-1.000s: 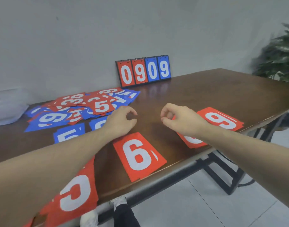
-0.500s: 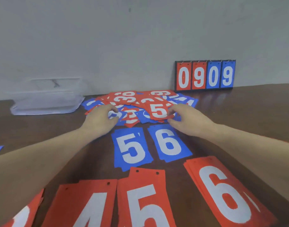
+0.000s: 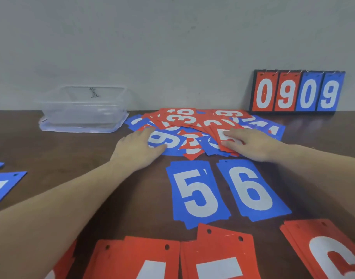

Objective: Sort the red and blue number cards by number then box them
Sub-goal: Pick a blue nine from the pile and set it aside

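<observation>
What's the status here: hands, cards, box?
Left hand flat on blue 9 card. Right hand flat on red 5 card. Box holds no cards.

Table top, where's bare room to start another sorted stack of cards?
Bare wood lies between the clear box and the blue cards at the left edge, left of the left hand. More lies below the scoreboard, right of the mixed pile. The near edge is crowded with red stacks.
</observation>
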